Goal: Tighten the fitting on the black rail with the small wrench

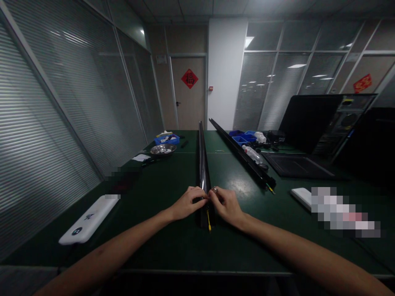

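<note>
A long black glossy rail lies lengthwise on the table, running away from me. At its near end, my left hand rests over the left side, thumb and fingertips pinched together. My right hand meets it from the right, its fingers curled and closed, fingertips almost touching those of the left. What they pinch is hidden. A small shiny metal piece shows at the right fingers; I cannot tell if it is a ring or a part. Below the hands, a yellow wire hangs out of the rail's end.
A second black rail lies slanted on the right, with a yellow wire end. Beyond it are blue bins, a plastic bottle and a black tray. A metal bowl and white device are left.
</note>
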The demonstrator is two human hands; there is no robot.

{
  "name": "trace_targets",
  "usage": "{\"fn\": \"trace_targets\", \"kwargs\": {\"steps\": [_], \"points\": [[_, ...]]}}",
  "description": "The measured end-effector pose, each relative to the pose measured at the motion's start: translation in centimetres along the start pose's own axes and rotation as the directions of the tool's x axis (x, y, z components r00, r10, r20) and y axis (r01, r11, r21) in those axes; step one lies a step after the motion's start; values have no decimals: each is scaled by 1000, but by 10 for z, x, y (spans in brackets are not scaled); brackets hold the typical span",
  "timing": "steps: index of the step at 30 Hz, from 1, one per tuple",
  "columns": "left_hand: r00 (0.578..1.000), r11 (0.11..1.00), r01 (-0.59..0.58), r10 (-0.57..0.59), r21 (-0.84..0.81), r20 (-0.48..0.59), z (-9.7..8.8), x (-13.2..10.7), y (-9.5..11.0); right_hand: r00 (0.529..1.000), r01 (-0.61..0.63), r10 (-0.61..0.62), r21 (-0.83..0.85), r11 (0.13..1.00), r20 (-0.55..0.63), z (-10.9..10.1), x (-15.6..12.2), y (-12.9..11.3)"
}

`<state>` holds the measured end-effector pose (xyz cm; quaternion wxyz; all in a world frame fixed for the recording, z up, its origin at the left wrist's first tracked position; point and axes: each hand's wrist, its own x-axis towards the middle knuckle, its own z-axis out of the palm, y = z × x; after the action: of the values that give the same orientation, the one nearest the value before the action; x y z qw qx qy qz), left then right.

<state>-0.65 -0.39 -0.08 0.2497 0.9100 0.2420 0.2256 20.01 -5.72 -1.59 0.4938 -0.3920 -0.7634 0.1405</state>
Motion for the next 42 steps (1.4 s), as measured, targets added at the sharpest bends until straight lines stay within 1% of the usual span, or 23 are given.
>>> {"fn": "trace_targets", "kwargs": {"steps": [9, 11, 15, 17, 23, 29, 34, 42], "points": [[1000, 1000, -1, 1, 12, -3, -1, -1, 0, 988, 62, -76, 102, 993, 132, -9, 8, -1], [1000, 1000, -11, 11, -2, -9, -1, -1, 1, 991, 48, -60, 106, 993, 117, -10, 8, 0], [999, 999, -16, 14, -45, -48, -1, 0, 0, 1000, -7, 6, 62, 998, 17, -6, 5, 1], [998, 999, -14, 10, -52, -65, 1, 0, -1, 1000, -15, 15, 37, 999, 1, -3, 3, 1], [999, 999, -12, 10, -48, -45, 2, 1, -3, 1000, 0, 0, -1, 1000, 4, 0, 1, -2], [1000, 1000, -2, 2, -16, -24, 0, 0, 0, 999, -11, 11, 0, 1000, -42, -3, 2, -3], [1000, 1000, -5, 5, 2, -18, -1, 1, 0, 999, -29, 28, -3, 1000, -31, -4, 1, -3], [1000, 1000, -3, 3, -17, -3, -1, 0, -1, 999, -32, 31, -31, 999, -27, -1, 0, -2]]}}
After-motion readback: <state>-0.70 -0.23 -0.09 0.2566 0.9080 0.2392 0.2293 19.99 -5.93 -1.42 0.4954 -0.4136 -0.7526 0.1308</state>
